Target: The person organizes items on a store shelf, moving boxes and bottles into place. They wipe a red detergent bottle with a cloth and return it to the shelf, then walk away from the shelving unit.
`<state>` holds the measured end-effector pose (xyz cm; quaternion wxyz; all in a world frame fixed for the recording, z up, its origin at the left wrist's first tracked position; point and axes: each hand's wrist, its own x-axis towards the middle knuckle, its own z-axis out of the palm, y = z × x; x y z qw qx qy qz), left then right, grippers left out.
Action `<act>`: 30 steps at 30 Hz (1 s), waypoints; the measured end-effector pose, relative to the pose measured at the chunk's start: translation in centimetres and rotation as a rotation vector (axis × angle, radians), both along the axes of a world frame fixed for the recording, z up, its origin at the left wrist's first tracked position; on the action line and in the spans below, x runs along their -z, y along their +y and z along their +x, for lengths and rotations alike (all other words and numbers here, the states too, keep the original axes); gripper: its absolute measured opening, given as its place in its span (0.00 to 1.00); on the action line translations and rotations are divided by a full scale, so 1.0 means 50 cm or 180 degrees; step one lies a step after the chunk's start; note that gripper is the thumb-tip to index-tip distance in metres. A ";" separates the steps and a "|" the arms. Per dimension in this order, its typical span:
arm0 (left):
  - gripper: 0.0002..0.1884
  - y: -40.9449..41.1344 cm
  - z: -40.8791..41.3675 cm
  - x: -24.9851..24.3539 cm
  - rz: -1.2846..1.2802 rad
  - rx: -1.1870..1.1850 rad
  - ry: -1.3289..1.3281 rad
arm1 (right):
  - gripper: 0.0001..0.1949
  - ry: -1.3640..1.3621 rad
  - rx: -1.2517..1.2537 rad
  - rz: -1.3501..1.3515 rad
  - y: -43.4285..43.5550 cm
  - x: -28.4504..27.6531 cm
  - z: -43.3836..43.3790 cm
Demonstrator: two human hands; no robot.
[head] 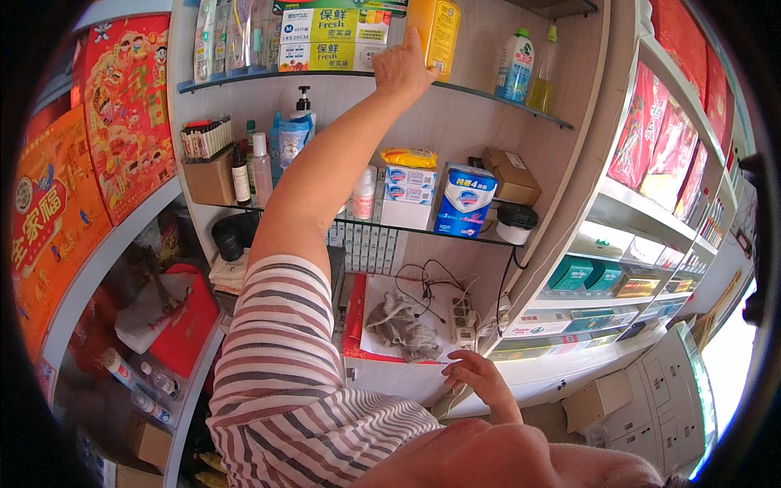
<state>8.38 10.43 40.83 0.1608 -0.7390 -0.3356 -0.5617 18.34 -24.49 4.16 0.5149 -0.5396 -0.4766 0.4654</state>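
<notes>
My left hand (404, 66) reaches up to the upper glass shelf. Its index finger lies along the side of a yellow plastic bottle (440, 36) and its thumb is at the bottle's lower edge; the other fingers are curled and partly hidden. Left of the hand are stacked boxes of fresh-keeping zip bags (332, 39). Lower down, my right hand (479, 377) hangs with bent fingers apart and nothing in them. It is nearest to a crumpled grey cloth (403, 329) and a white power strip (462, 320) on the counter.
A blue-and-white spray bottle (515, 67) and a bottle of yellow-green liquid (542, 76) share the upper shelf. The middle glass shelf holds a blue soap pack (465, 200), soap boxes (409, 186) and a lidded jar (516, 223). Black cables (430, 287) trail behind the cloth.
</notes>
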 end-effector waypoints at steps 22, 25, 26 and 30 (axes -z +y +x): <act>0.48 0.006 -0.012 -0.024 0.0070 -0.0559 0.0308 | 0.16 0.0058 0.0211 -0.0292 -0.048 0.032 -0.010; 0.45 0.003 -0.011 -0.023 0.0125 -0.0636 0.0354 | 0.16 0.0096 0.0175 -0.0300 -0.049 0.040 -0.007; 0.44 0.001 -0.012 -0.022 0.0146 -0.0662 0.0376 | 0.16 0.0129 0.0168 -0.0305 -0.049 0.044 -0.005; 0.44 0.002 -0.011 -0.020 0.0189 -0.0700 0.0377 | 0.17 0.0149 0.0186 -0.0346 -0.052 0.054 -0.005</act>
